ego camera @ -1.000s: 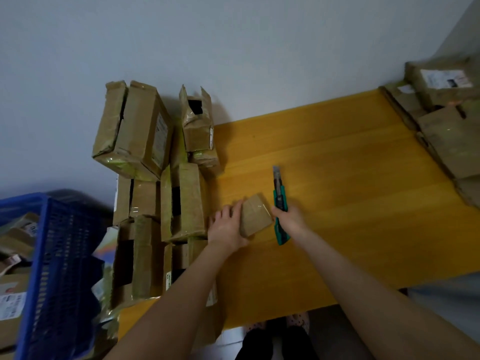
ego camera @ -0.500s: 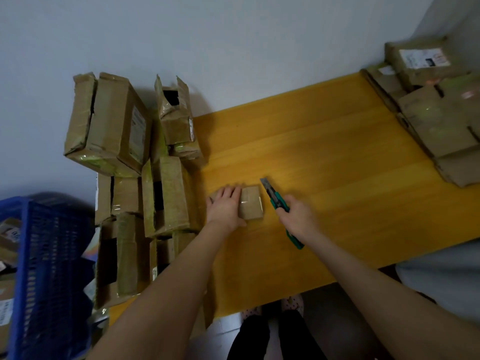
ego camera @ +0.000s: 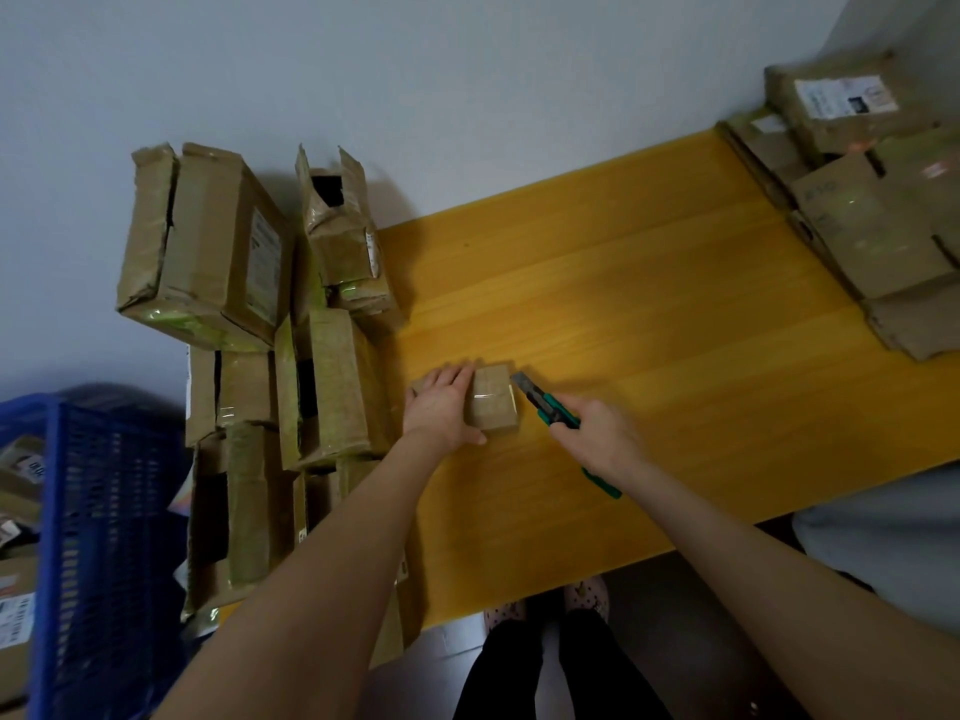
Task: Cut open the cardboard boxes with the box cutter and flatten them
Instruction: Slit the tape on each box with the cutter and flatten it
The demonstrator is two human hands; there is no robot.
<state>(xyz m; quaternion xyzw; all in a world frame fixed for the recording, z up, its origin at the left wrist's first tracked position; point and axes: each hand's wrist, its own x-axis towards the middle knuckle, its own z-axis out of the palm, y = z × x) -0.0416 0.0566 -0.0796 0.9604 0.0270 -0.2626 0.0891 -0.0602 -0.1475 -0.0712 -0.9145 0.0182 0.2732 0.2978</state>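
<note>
**Small taped box pinned – blade at its far right corner**

The small box [ego camera: 491, 400] lies flat on the yellow tabletop [ego camera: 675, 283], near the left-hand stack of boxes [ego camera: 322, 387]. A band of clear tape runs across its top and shines.

The left hand [ego camera: 441, 410] lies over the box's left side with fingers straight and together, pressing down, and the thumb runs along the near edge. The right hand [ego camera: 597, 433] is curled round the green handle of the box cutter [ego camera: 545, 405]. The blade is out and its tip sits just beside the box's far right corner. I cannot tell whether it touches.

Handling, as judged:
- The box looks light and likely to skate on the smooth wood, so the downward press matters.
- The cardboard is stiff at the edges and softer across the panels.
- The tape is slick, so a blade could skid along it.
- The best hold is on the side away from the cut, with fingers clear of the tape line.

Room for moving:
- There is open tabletop to the right and toward the wall, enough for a stroke away from the body.
- The stack crowds the left, close behind the left hand.
- Flattened cardboard [ego camera: 872, 236] is piled at the far right, well apart.
- The front edge of the tabletop is near the wrists, and a blue crate [ego camera: 104, 511] stands off to the left.
</note>
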